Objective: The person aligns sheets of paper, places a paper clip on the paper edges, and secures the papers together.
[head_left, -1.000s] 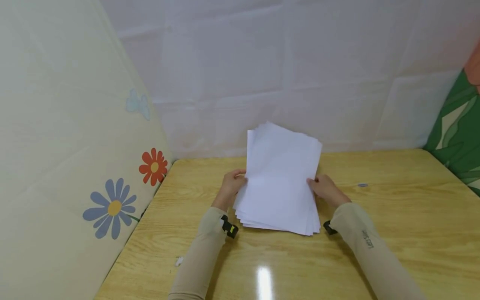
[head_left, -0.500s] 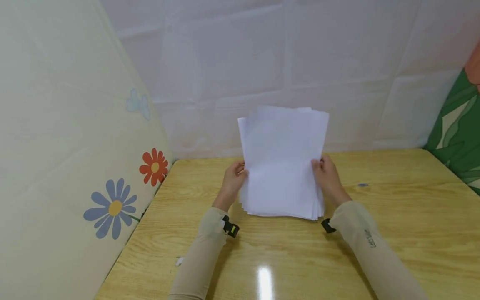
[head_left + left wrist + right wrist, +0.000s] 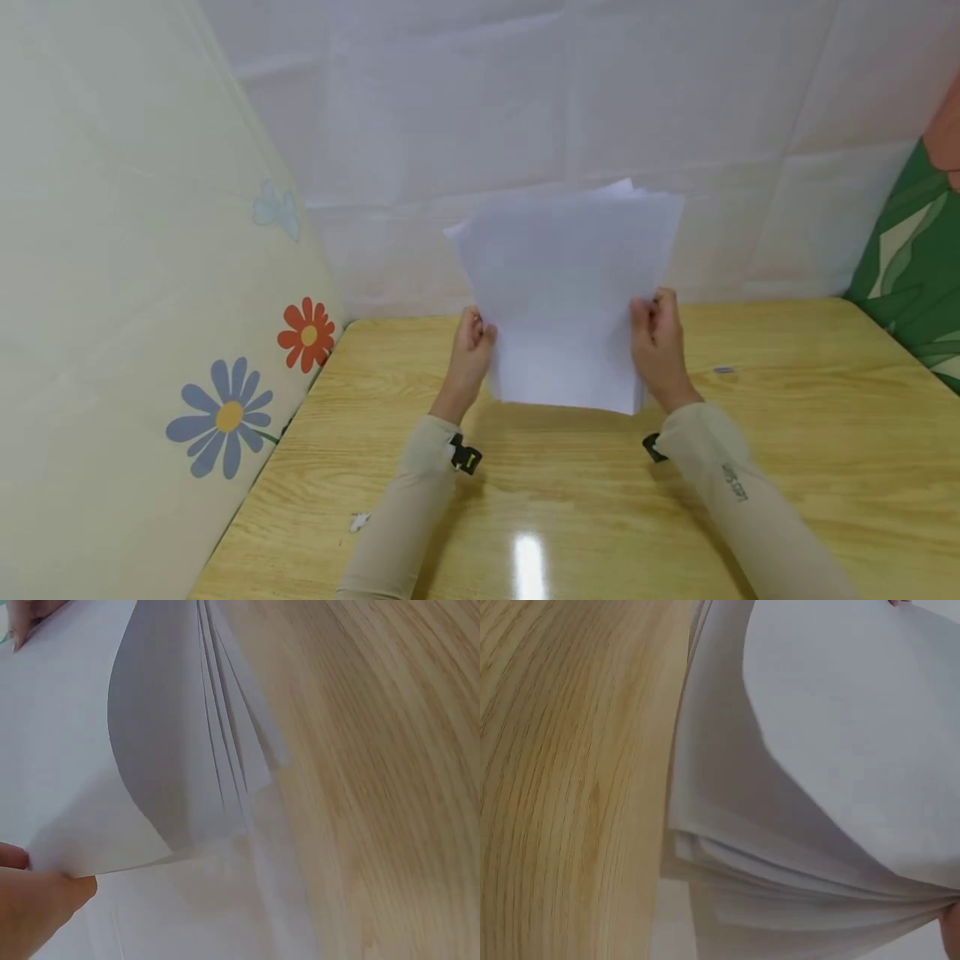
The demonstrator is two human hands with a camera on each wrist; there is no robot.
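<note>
A loose stack of white paper sheets (image 3: 562,308) is held up over the table, tilted with its top edge toward the back wall. My left hand (image 3: 468,354) pinches the left edge, thumb in front and fingers curled behind. On the opposite edge, my right hand (image 3: 660,346) grips the stack in the same way. Both wrist views show the paper (image 3: 67,765) bowed, the sheets (image 3: 780,870) fanned apart and unevenly lined up. Fingertips behind the stack are mostly hidden.
The wood-grain table (image 3: 570,492) lies beneath. A small grey object (image 3: 723,369) rests right of the hands, and a white scrap (image 3: 359,522) lies near the left forearm. A pale cloth wall (image 3: 450,125) stands behind, with a flower-printed panel (image 3: 150,250) at left.
Both hands have raised the stack and stood it more upright. Its lower edge has moved up and away from the table's front, and the sheets' top corners have spread wider.
</note>
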